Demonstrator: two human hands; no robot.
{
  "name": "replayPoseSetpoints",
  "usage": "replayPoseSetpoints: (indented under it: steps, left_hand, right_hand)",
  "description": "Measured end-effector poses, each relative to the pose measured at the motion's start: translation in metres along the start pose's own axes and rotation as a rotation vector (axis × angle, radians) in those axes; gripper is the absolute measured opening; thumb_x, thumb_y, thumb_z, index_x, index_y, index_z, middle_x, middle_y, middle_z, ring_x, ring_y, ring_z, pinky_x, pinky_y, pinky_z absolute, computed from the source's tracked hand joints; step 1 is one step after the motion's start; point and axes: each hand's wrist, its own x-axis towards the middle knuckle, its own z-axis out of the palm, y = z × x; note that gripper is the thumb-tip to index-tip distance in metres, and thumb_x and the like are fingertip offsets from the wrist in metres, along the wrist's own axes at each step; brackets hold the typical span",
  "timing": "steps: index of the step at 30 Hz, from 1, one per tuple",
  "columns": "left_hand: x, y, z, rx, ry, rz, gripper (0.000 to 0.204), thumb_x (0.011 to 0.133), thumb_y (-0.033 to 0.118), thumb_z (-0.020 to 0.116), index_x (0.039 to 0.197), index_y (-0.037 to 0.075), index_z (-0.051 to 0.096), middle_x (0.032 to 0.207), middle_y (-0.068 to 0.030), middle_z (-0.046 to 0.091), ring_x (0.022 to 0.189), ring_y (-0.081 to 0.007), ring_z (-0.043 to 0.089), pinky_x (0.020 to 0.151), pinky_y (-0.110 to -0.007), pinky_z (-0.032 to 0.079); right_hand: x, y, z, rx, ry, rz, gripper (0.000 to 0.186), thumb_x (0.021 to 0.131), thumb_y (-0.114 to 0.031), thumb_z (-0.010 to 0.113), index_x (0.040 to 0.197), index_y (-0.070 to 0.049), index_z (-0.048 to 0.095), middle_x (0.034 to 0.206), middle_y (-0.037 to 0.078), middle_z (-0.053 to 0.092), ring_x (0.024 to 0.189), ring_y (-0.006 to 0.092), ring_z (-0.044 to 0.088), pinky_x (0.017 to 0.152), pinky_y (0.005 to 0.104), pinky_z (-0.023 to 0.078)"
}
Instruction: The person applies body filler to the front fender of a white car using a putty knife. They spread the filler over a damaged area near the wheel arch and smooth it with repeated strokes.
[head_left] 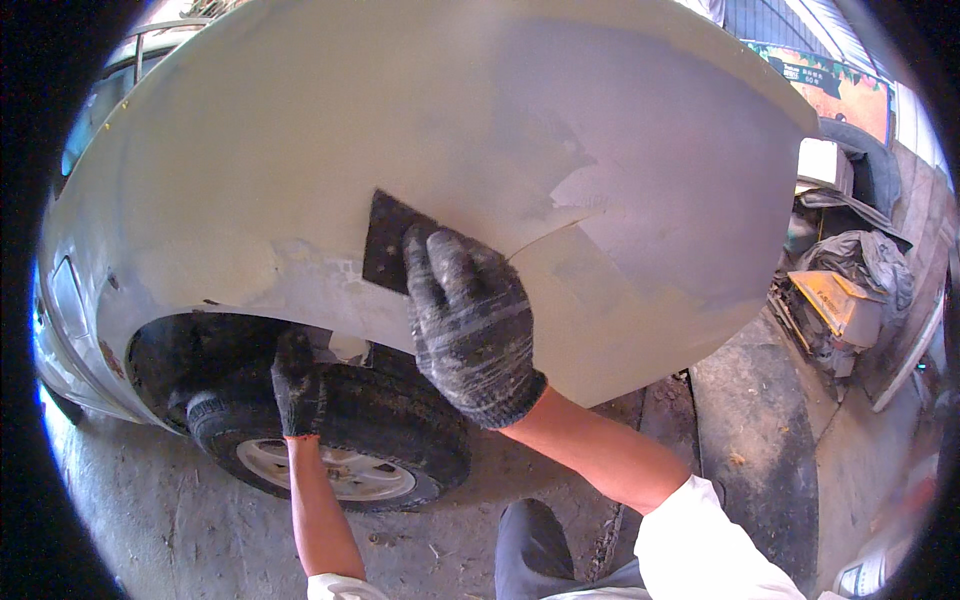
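Observation:
My right hand (475,325), in a dark, dust-streaked knit glove, presses a dark rectangular sheet of sandpaper (385,243) against the car's body panel (330,120). Its fingers are closed over the sheet's right side. The panel is dull beige and grey, with patchy areas and lighter edges around the hand. In a dark glove too, my left hand (297,390) reaches up into the wheel arch (170,345), in front of the tyre (400,420). Shadow hides its fingertips. A small pale patch (349,347) shows beside it under the arch's edge.
A pale wheel rim (375,480) sits low, close to my left forearm. On the right, a yellow box-like piece (835,300) and a grey plastic bag (865,262) lie among piled clutter. A white bucket (862,577) stands at the lower right. My knee (535,540) is below the panel.

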Motion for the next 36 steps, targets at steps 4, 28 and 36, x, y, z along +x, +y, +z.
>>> replayPoseSetpoints:
  steps: [4,28,36]
  left_hand:
    - [-0.002,0.002,0.003,-0.063,-0.013,0.028,0.057,0.075,0.000,0.052,0.131,-0.005,0.047,0.127,-0.0128,0.057,0.118,-0.0219,0.052,0.104,-0.031,0.038]
    - [0.004,-0.038,-0.005,-0.098,-0.010,0.017,0.046,0.085,-0.005,0.054,0.131,-0.006,0.047,0.131,-0.0151,0.055,0.124,-0.0225,0.050,0.109,-0.033,0.035]
    - [-0.001,-0.022,-0.006,-0.298,-0.047,-0.044,0.059,0.082,0.000,0.054,0.139,-0.003,0.040,0.138,-0.0148,0.049,0.129,-0.0236,0.045,0.112,-0.035,0.032]
  right_hand:
    - [-0.013,-0.016,-0.003,0.007,-0.102,-0.043,0.056,0.078,-0.018,0.054,0.130,0.003,0.052,0.124,0.019,0.052,0.111,0.0341,0.051,0.090,0.0457,0.046]
    - [-0.003,0.039,-0.014,-0.140,0.131,0.136,0.038,0.081,-0.015,0.065,0.114,0.003,0.061,0.113,0.020,0.055,0.100,0.0385,0.055,0.087,0.0484,0.046]
    - [-0.034,-0.016,-0.005,0.064,-0.056,0.074,0.045,0.076,-0.012,0.061,0.118,0.002,0.061,0.124,0.023,0.054,0.107,0.0399,0.054,0.092,0.0507,0.046]
